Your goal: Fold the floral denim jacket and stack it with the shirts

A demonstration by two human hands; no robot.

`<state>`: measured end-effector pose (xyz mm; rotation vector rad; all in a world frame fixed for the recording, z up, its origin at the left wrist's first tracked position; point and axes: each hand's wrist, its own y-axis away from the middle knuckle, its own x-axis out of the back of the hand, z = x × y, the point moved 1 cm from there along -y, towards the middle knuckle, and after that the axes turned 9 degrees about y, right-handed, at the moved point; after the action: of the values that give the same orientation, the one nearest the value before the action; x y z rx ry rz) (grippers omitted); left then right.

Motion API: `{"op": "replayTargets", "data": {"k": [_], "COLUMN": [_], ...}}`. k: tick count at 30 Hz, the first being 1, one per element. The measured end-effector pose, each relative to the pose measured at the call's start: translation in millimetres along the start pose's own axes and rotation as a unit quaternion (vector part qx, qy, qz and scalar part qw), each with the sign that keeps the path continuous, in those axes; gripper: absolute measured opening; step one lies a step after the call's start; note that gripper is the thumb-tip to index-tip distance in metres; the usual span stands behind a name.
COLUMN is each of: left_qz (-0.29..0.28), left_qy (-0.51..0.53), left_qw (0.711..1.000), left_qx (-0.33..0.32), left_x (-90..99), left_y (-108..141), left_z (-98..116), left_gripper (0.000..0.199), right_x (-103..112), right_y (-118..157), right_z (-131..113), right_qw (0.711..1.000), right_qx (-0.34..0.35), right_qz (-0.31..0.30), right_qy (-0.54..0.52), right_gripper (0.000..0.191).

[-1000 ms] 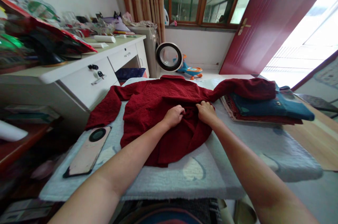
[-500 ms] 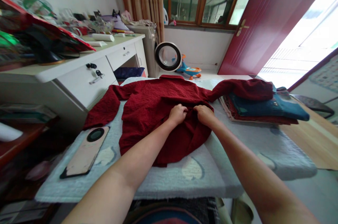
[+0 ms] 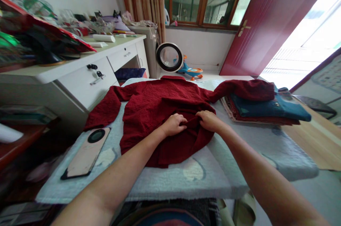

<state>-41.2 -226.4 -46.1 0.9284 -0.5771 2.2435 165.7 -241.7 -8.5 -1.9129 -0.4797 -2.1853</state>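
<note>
A dark red shirt (image 3: 144,112) lies spread on a pale blue padded cover (image 3: 186,183), its sleeves out to both sides. My left hand (image 3: 174,124) pinches the shirt's front edge near the middle. Just to the right, my right hand (image 3: 208,120) grips a fold of the same shirt, fingers curled round the cloth. Between the two hands the fabric is lifted a little and creased. The right sleeve rests over a stack of folded clothes (image 3: 282,108), blue on top with red below.
A phone (image 3: 86,155) lies on the cover at the left. Beyond it stands a white desk (image 3: 98,62) crowded with items. A washing machine with its round door (image 3: 169,57) open, a toy car (image 3: 191,71) and a red door (image 3: 253,16) are behind.
My left hand has moved down and slightly left along the shirt's edge. My right hand has shifted slightly, still gripping the cloth. The fold between them lies more open.
</note>
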Motion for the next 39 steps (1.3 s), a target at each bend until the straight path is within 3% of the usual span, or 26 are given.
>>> {"op": "replayTargets", "data": {"k": [4, 9, 14, 19, 22, 27, 35, 39], "left_qz": [-0.024, -0.015, -0.06, -0.064, -0.064, -0.04, -0.103, -0.073], "left_qy": [-0.078, -0.099, -0.107, -0.126, -0.135, -0.105, -0.091, -0.068], "left_qw": [0.996, 0.995, 0.992, 0.989, 0.988, 0.994, 0.99, 0.994], "left_qx": [-0.029, 0.004, 0.019, 0.038, 0.035, 0.006, 0.033, 0.036], "left_x": [-4.9, -4.7, -2.3, -8.6, -10.0, 2.5, -1.4, -3.7], "left_y": [25.1, 63.1, 86.5, 89.8, 89.1, 94.2, 103.3, 108.8], "left_z": [8.5, 20.7, 31.3, 32.2, 31.1, 35.3, 35.3, 35.6], "left_gripper": [0.016, 0.028, 0.033, 0.014, 0.004, 0.006, 0.007, 0.03], "right_x": [3.1, 7.9, 10.2, -0.9, -1.7, 8.5, 13.1, 13.6], "right_y": [22.0, 42.6, 51.2, 60.6, 66.7, 75.6, 84.0, 99.6], "right_z": [4.5, 3.6, -3.3, -11.2, -13.1, -15.7, -33.4, -43.1], "right_qw": [0.999, 0.99, 0.995, 0.997, 0.997, 0.99, 0.982, 0.98], "right_qx": [-0.006, -0.016, 0.017, 0.046, 0.023, 0.007, -0.002, -0.004], "right_qz": [-0.045, -0.102, -0.055, -0.055, -0.047, -0.062, -0.116, -0.137], "right_qy": [0.025, 0.092, 0.077, 0.028, 0.058, 0.127, 0.148, 0.145], "right_gripper": [0.036, 0.025, 0.022, 0.044, 0.039, 0.026, 0.024, 0.023]}}
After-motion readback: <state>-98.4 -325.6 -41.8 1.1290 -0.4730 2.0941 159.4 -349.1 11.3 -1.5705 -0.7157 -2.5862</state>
